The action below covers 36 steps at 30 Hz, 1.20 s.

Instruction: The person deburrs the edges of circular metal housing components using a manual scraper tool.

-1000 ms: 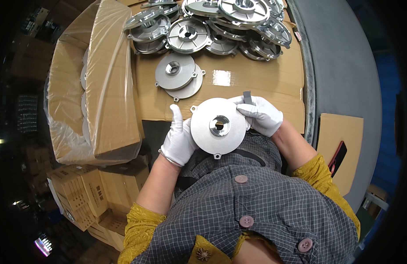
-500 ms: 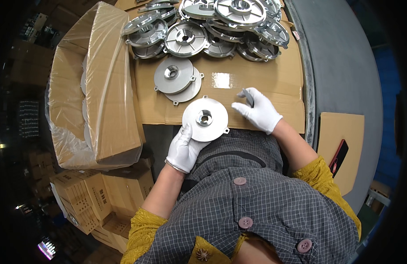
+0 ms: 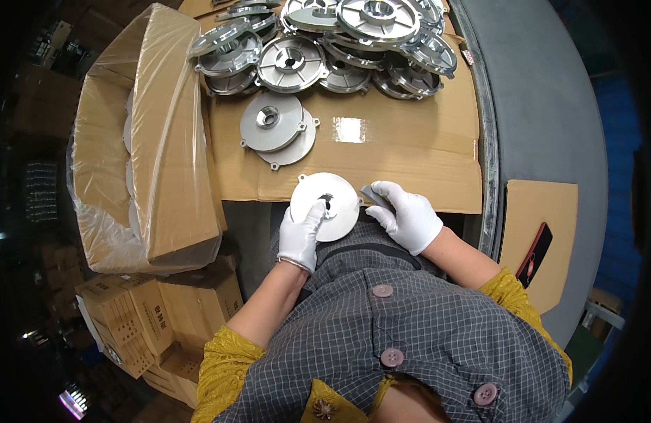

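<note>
My left hand [image 3: 300,236], in a white glove, grips a round silver metal flange cover [image 3: 337,224] over my lap, with the thumb at its centre hole. Small lugs stick out from the disc's rim. My right hand [image 3: 410,220], also gloved, pinches a small flat grey piece [image 3: 379,198] between thumb and fingers, close to the disc's right edge; its exact kind is unclear. Just beyond, two more flange covers [image 3: 271,121] lie overlapping on the cardboard sheet [image 3: 403,151], flat faces up.
Many ribbed flange covers [image 3: 292,63] are heaped at the far side of the cardboard. A plastic-lined carton [image 3: 177,162] stands at the left, with discs partly visible inside. Open cardboard boxes [image 3: 153,310] sit lower left. At the right, a phone [image 3: 535,255] rests on a cardboard piece.
The disc has come slightly nearer and turned, and my left thumb has moved onto its centre. My right hand has moved down and left, bringing the grey piece close to the disc's rim.
</note>
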{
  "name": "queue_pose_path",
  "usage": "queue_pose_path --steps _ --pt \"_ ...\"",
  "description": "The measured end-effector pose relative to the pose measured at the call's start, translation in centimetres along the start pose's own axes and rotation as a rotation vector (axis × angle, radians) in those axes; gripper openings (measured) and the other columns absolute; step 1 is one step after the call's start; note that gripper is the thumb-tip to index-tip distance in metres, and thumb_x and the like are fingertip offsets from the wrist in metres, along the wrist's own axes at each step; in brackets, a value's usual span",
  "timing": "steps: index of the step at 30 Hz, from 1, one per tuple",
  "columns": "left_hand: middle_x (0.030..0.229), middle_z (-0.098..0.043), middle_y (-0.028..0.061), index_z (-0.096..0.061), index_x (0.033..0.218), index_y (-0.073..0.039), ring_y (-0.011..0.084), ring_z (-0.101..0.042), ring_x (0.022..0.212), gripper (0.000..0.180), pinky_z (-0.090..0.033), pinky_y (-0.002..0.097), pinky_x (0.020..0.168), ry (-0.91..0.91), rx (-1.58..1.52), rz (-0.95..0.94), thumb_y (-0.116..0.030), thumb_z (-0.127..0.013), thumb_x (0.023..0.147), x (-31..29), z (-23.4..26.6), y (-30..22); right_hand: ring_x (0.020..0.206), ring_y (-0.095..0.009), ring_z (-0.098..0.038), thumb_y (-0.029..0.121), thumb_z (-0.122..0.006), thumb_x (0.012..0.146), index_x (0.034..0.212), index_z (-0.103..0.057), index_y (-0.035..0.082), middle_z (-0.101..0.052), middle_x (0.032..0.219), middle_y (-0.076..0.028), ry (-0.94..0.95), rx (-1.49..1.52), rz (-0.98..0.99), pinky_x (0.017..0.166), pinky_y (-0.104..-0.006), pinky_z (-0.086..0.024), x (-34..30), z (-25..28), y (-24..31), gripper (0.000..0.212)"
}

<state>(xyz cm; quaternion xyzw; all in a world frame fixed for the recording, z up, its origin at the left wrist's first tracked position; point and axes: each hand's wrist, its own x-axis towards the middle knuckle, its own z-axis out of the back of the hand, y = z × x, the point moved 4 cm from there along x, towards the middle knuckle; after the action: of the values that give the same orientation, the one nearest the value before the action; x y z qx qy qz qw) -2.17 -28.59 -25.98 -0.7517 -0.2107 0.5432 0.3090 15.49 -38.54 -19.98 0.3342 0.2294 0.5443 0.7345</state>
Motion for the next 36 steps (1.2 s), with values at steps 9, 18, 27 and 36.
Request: queue_pose_path --steps 9,18,27,36 --pt "0.122 -0.059 0.0111 -0.046 0.132 -0.003 0.0206 -0.061 0.109 0.040 -0.053 0.0375 0.091 0.086 -0.078 0.118 -0.016 -0.057 0.096 0.6 0.0 0.2 0.063 -0.034 -0.063 0.022 -0.056 0.090 0.088 -0.059 0.008 -0.061 0.069 -0.012 0.031 -0.181 0.102 0.059 -0.0434 -0.051 1.5 -2.7 -0.2 0.014" --pt "0.114 -0.063 0.0095 -0.052 0.124 0.001 0.0164 -0.063 0.098 0.035 -0.052 0.0306 0.084 0.060 -0.108 0.048 -0.013 -0.062 0.094 1.1 0.2 0.5 0.059 -0.029 -0.062 0.018 -0.057 0.085 0.095 -0.062 0.011 -0.060 0.068 -0.008 0.057 -0.363 0.231 0.055 -0.0403 -0.048 2.5 -3.1 0.6 0.013" --pt "0.116 -0.062 0.0109 -0.050 0.126 0.001 0.0173 -0.063 0.099 0.037 -0.054 0.0316 0.084 0.111 -0.116 0.058 -0.014 -0.061 0.094 1.3 0.3 0.4 0.056 -0.029 -0.059 0.016 -0.060 0.082 0.090 -0.061 0.008 -0.058 0.064 -0.008 -0.045 -0.333 0.308 0.054 -0.0415 -0.047 3.9 -3.5 0.4 0.011" --pt "0.114 -0.063 0.0100 -0.053 0.122 0.002 0.0169 -0.063 0.099 0.033 -0.052 0.0306 0.087 0.128 -0.116 0.050 -0.013 -0.061 0.094 1.1 0.1 0.0 0.061 -0.030 -0.061 0.016 -0.056 0.086 0.090 -0.061 0.009 -0.060 0.068 -0.009 0.007 -0.348 0.272 0.057 -0.0430 -0.048 5.3 -4.2 0.3 0.010"
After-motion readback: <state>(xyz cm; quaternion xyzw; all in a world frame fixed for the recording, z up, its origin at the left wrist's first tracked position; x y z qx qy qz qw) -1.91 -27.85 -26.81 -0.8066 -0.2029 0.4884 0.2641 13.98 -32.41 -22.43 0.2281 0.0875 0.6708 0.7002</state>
